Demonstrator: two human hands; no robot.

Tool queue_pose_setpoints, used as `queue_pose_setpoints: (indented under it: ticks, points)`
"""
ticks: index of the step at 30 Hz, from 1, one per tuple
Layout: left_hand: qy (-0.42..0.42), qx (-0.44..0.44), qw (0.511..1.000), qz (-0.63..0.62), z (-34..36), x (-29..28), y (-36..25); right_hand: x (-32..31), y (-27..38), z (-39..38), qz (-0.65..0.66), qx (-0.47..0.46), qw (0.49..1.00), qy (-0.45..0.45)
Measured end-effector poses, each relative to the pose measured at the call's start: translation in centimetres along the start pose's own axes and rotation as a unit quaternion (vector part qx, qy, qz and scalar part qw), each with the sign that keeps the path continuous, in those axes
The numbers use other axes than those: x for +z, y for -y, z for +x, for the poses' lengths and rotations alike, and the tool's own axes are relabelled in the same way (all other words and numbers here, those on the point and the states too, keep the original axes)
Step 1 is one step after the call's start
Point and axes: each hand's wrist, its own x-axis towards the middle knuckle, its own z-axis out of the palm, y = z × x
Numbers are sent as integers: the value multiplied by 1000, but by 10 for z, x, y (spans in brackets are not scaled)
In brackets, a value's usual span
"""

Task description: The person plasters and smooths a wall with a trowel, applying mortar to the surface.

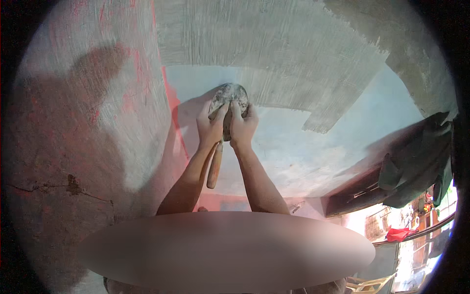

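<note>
Both arms reach up toward the blue and pink wall. Between them is a trowel with a rounded, whitish-stained metal blade and a wooden handle that hangs downward. My left hand is closed on the left side of the blade. My right hand grips its right side, with both thumbs side by side on the face. I cannot tell whether the blade touches the wall. Grey, streaked plaster coats the surface above and to the right of the hands.
A rough wall with red smears, shadows and a crack stands at the left. Dark cloth hangs at the right over a bright opening. A red cloth lies below it, and a yellowish chair stands at lower right.
</note>
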Motion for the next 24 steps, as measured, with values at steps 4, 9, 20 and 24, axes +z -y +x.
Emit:
queue_pose_setpoints:
  ticks: [4,9,20,24]
  points:
    - [-13,-24,1000,5,2,2,-9,3,4,4,-8,3,1000,-11]
    - [3,74,997,-8,14,2,-16,12,23,8,40,-54,998,7]
    - [1,37,999,26,21,-1,-12,14,22,12,-21,-45,999,8]
    - [-6,-1,1000,17,22,2,-22,18,33,13,-18,-19,1000,-12]
